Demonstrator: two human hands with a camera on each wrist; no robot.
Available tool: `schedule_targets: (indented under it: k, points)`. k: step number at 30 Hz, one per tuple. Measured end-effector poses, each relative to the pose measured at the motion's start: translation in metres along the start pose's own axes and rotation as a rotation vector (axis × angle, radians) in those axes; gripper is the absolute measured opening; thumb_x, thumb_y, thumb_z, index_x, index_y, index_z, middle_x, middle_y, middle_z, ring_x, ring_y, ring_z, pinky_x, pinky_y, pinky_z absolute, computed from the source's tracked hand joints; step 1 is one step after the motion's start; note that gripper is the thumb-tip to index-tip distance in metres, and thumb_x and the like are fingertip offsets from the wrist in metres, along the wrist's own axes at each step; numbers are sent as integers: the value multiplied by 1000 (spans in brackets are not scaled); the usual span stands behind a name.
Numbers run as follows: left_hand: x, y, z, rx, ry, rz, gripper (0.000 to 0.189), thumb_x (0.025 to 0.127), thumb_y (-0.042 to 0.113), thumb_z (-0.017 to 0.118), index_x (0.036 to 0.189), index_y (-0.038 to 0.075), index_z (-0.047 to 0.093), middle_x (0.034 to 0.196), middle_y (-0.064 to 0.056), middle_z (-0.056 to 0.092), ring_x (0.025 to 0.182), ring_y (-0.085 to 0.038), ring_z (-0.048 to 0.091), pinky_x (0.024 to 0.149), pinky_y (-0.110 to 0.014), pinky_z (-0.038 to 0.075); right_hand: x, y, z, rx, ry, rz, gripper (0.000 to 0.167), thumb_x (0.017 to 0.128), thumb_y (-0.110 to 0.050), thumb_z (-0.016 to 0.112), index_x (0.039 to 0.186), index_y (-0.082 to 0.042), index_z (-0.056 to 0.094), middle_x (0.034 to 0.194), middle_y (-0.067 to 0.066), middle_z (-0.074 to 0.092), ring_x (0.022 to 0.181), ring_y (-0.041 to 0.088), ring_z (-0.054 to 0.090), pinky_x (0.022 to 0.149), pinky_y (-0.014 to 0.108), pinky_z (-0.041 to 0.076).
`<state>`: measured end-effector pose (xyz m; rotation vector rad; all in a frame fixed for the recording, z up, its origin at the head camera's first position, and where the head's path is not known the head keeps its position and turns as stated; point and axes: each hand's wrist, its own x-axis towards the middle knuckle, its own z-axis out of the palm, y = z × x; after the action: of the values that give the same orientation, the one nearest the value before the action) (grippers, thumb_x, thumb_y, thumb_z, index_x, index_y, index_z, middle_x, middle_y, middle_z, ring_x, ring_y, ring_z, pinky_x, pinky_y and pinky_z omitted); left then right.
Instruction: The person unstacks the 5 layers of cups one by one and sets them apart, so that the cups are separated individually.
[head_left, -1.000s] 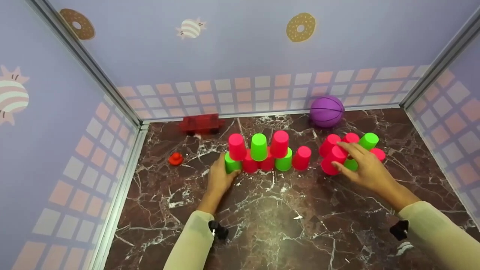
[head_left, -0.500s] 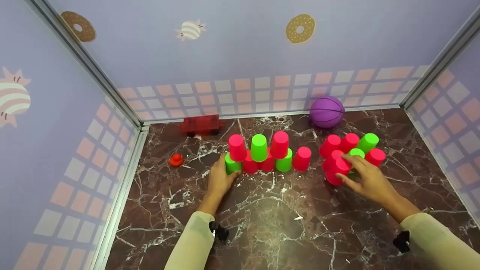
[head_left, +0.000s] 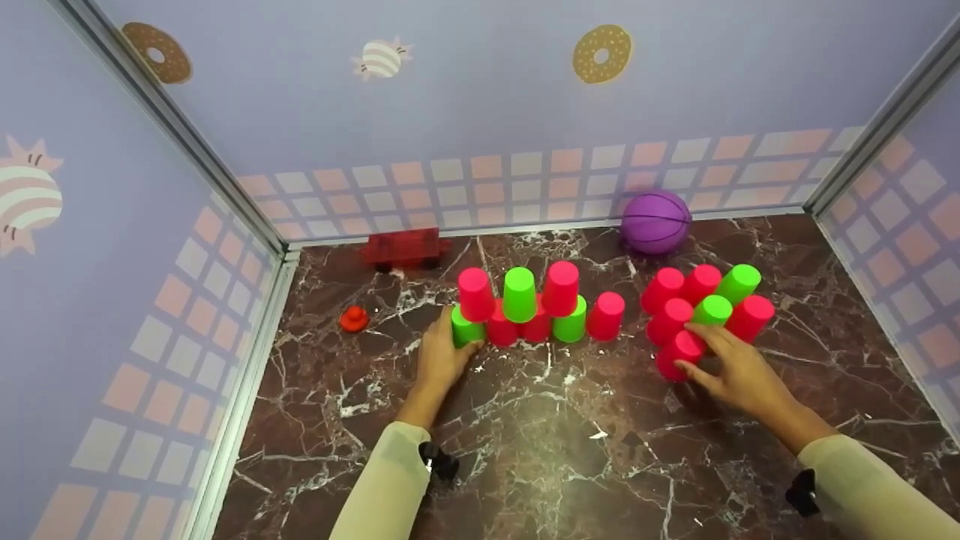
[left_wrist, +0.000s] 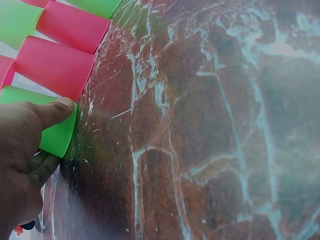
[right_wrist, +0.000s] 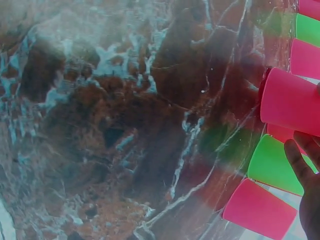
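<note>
A row of upside-down pink and green cups stands mid-table, with three more cups balanced on top. My left hand (head_left: 441,356) grips the green cup (head_left: 466,330) at the row's left end, its thumb (left_wrist: 60,107) on the near side. To the right is a cluster of several cups, among them a green cup (head_left: 712,309) and a pink cup (head_left: 752,319). At the cluster's front, my right hand (head_left: 739,375) holds a pink cup (right_wrist: 290,102) between thumb and fingers, upside down. Two of its fingers spread beside the green cup (right_wrist: 272,162) in the right wrist view.
A lone pink cup (head_left: 606,316) stands just right of the row. Behind are a purple ball (head_left: 655,222) and a red toy vehicle (head_left: 403,248) near the back wall. A small orange-red toy (head_left: 354,319) lies left of my left hand. Patterned walls enclose the marble-look table (head_left: 555,450).
My right hand has drawn a pink cup toward me out of the cluster, showing another pink cup behind it. The left hand stays on the green cup.
</note>
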<state>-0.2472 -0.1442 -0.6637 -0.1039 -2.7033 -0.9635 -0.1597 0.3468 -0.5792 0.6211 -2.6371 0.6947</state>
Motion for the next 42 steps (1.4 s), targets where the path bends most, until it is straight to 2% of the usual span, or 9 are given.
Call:
schedule_targets:
  k: [13, 17, 19, 21, 25, 28, 32, 36, 42]
  points:
    - [0, 0, 0, -24, 10, -3, 71, 80, 26, 100, 139, 11, 62, 116, -21, 77, 109, -42, 76, 97, -58, 60, 0, -2, 2, 9, -10, 12, 70, 81, -7, 97, 142, 5, 64, 131, 23, 75, 108, 39, 78, 93, 56, 62]
    - [0, 0, 0, -27, 15, 2, 70, 79, 25, 100, 137, 11, 62, 114, -21, 77, 108, -42, 76, 96, -59, 60, 1, 0, 1, 8, -12, 14, 71, 81, -9, 98, 142, 4, 64, 130, 23, 76, 109, 38, 78, 103, 21, 57]
    - [1, 0, 0, -25, 14, 1, 70, 79, 25, 100, 137, 12, 62, 115, -21, 77, 108, -42, 76, 97, -58, 60, 1, 1, -1, 7, -14, 17, 72, 81, -10, 98, 143, 3, 64, 131, 23, 76, 109, 38, 79, 105, 13, 50]
    - [1, 0, 0, -21, 9, -3, 70, 80, 24, 100, 138, 12, 62, 116, -21, 77, 109, -42, 76, 98, -57, 60, 1, 1, -2, 10, -13, 16, 72, 81, -11, 98, 144, 4, 64, 132, 23, 75, 106, 37, 79, 101, 18, 55]
    - [0, 0, 0, -23, 4, -10, 71, 79, 24, 100, 139, 12, 62, 117, -20, 77, 110, -42, 76, 99, -57, 60, 4, 0, -7, 10, 2, 10, 72, 82, -11, 97, 144, 3, 65, 133, 21, 75, 103, 36, 79, 90, 44, 61]
    - [0, -1, 0, -25, 8, -10, 71, 79, 25, 100, 138, 11, 63, 116, -21, 77, 109, -42, 76, 98, -57, 60, 9, -2, -11, 15, 20, -9, 71, 81, -9, 97, 144, 2, 65, 130, 20, 76, 105, 36, 78, 94, 26, 59]
    - [1, -1, 0, -18, 13, -5, 72, 79, 26, 100, 138, 10, 62, 115, -22, 77, 108, -43, 76, 97, -58, 60, 18, -4, -16, 29, 56, -52, 71, 79, -8, 99, 142, 3, 68, 124, 18, 78, 104, 34, 77, 99, 3, 45]
    - [1, -1, 0, -3, 10, -11, 74, 79, 26, 100, 140, 11, 62, 116, -22, 77, 109, -43, 77, 97, -57, 60, 30, -10, -18, 30, 86, -74, 68, 80, -9, 98, 140, 3, 69, 121, 16, 78, 97, 29, 76, 88, 12, 53]
    - [-1, 1, 0, 14, -8, -30, 78, 80, 29, 101, 144, 12, 60, 118, -22, 76, 110, -43, 76, 96, -58, 60, 54, -24, -17, 21, 75, -77, 68, 84, -13, 97, 144, 1, 68, 127, 18, 77, 92, 29, 77, 79, 43, 61]
